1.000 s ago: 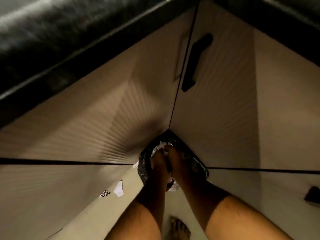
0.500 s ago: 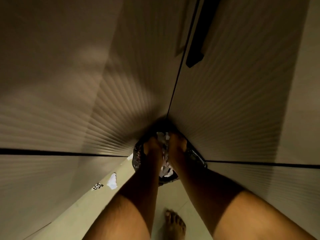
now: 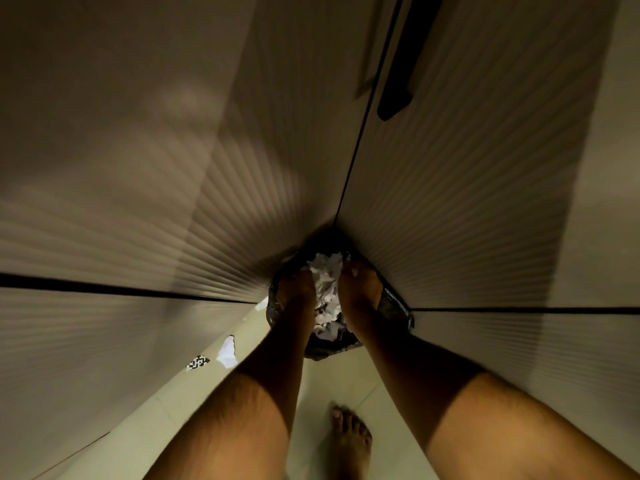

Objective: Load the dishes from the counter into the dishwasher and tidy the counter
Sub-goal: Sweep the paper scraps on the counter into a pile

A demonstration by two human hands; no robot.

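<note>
A small bin lined with a black plastic bag (image 3: 394, 311) stands on the floor in the corner where two cabinet fronts meet. Crumpled white paper (image 3: 325, 289) fills its top. My left hand (image 3: 294, 296) is down in the bin at the paper's left side, and my right hand (image 3: 360, 292) is at its right side. Both touch the paper. Their fingertips point down into the bag and are hidden, so I cannot tell their grip. No dishes or dishwasher show in this view.
Ribbed beige cabinet doors (image 3: 173, 202) close in on the left and right. A black handle (image 3: 398, 95) is high on the right door. A white paper scrap (image 3: 227, 351) and a checkered scrap (image 3: 197, 362) lie on the pale floor. My bare foot (image 3: 349, 441) is below the bin.
The view has dipped lower, so the dark counter edge is gone. My hands have spread apart inside the bin, and the white paper now shows between them.
</note>
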